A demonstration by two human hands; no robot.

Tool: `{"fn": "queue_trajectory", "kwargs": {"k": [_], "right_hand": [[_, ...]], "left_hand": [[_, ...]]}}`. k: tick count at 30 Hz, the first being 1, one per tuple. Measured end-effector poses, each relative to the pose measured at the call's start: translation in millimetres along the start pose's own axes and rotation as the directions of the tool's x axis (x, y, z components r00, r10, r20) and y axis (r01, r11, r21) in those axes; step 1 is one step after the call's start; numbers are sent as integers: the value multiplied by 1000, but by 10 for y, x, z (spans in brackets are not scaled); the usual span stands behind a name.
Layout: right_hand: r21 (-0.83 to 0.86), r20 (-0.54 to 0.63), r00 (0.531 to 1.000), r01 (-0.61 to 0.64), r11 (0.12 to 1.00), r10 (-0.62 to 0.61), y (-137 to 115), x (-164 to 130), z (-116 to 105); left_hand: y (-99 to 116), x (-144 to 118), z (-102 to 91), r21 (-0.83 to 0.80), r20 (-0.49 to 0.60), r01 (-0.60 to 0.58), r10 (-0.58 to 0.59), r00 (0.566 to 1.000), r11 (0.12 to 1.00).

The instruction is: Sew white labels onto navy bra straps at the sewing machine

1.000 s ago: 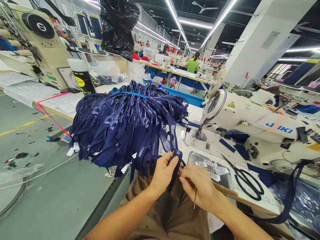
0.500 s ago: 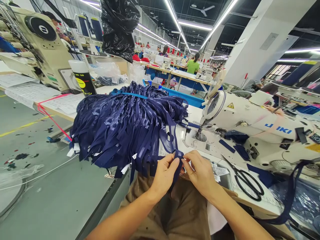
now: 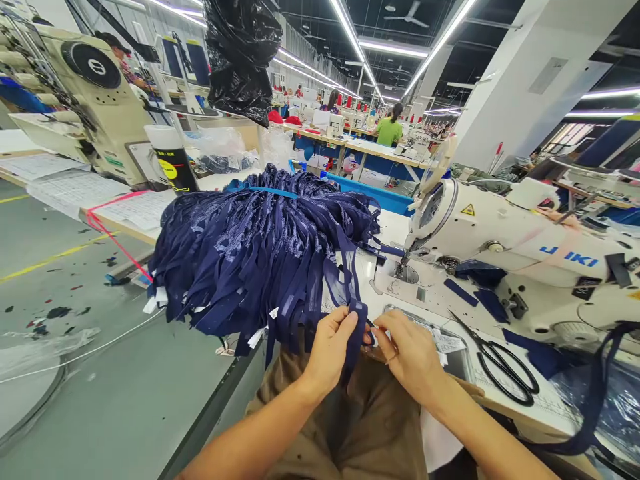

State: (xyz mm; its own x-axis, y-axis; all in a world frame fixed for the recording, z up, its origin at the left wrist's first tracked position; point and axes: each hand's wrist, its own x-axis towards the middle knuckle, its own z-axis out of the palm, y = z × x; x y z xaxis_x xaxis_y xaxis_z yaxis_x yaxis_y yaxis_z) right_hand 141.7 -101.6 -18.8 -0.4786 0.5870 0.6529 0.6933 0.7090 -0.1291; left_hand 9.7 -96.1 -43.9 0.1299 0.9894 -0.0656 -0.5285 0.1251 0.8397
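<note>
My left hand (image 3: 330,350) pinches a navy fabric strip (image 3: 356,327) between thumb and fingers, above my lap. The strip hangs down below the hand, and its upper part runs toward a large bundle of navy strips (image 3: 240,253) tied with a blue band (image 3: 273,192). Just to the right, my right hand (image 3: 413,353) is closed with thumb and forefinger together, slightly apart from the strip. What it holds, if anything, is too small to make out. Small white labels (image 3: 257,337) hang from the bundle's lower ends.
Right of the bundle stands a white sewing machine (image 3: 530,227), with black scissors (image 3: 505,367) and navy scraps (image 3: 460,292) before it. At left are a spray can (image 3: 173,160), another sewing machine (image 3: 95,100) and papers (image 3: 75,193). A black plastic bag (image 3: 243,60) hangs above.
My right hand has drawn a little to the right, away from the strip and my left hand. The left hand keeps its pinch. The whole view has shifted slightly.
</note>
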Motion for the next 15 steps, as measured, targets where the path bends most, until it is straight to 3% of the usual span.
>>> {"fn": "queue_trajectory", "kwargs": {"k": [6, 10, 12, 15], "right_hand": [[-93, -9, 1000, -29, 995, 29, 48, 98, 52], [-37, 26, 999, 24, 999, -23, 0, 85, 69], [-44, 14, 999, 30, 999, -29, 160, -20, 61], [-244, -13, 991, -133, 961, 134, 747, -277, 65]], "left_hand": [[-16, -25, 24, 118, 43, -84, 80, 996, 989], [-4, -47, -51, 292, -16, -199, 213, 977, 935], [21, -40, -166, 425, -84, -283, 349, 933, 860], [121, -33, -392, 599, -80, -431, 586, 806, 675]]}}
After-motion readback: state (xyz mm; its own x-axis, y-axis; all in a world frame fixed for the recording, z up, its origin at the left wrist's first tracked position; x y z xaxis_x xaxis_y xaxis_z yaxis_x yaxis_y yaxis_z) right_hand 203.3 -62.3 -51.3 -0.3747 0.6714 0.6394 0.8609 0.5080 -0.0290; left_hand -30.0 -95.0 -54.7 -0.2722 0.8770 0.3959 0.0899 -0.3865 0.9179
